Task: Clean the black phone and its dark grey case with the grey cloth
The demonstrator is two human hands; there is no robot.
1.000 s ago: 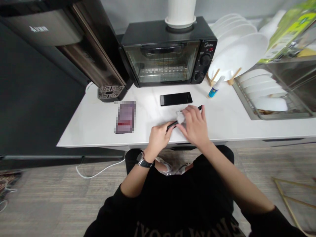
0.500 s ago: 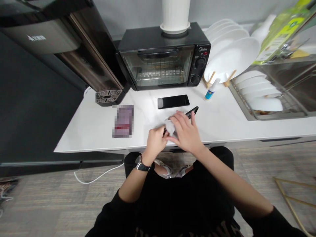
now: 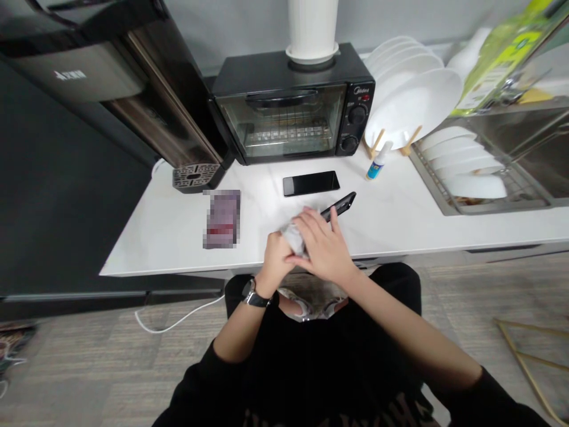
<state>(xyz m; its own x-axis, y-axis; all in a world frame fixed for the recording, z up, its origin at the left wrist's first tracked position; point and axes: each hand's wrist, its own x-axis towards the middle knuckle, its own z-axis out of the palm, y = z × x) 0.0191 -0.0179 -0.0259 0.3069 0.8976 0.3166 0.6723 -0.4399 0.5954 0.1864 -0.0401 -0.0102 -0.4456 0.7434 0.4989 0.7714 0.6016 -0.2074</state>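
Observation:
Near the counter's front edge, my left hand (image 3: 276,255) is closed around the lower left end of a black phone-like object (image 3: 343,204), which is tilted up to the right. My right hand (image 3: 320,243) lies over it, its fingers pressing a crumpled whitish cloth (image 3: 293,238) against it; the hands hide the object's middle. Just behind them a black phone (image 3: 311,183) lies flat on the white counter (image 3: 178,237). A small spray bottle with a blue label (image 3: 377,166) stands to the right. A blurred-out purple packet (image 3: 224,218) lies to the left.
A black toaster oven (image 3: 284,118) with a white pot (image 3: 312,29) on top stands at the back. A tall dispenser (image 3: 195,178) is at the left. White plates (image 3: 413,107) stand in a wooden rack beside the sink (image 3: 522,157). A green bottle (image 3: 498,65) is at the back right.
My right hand and the cloth have slid left along the black object toward my left hand, baring more of its upper right end. My left hand has stayed nearly in place.

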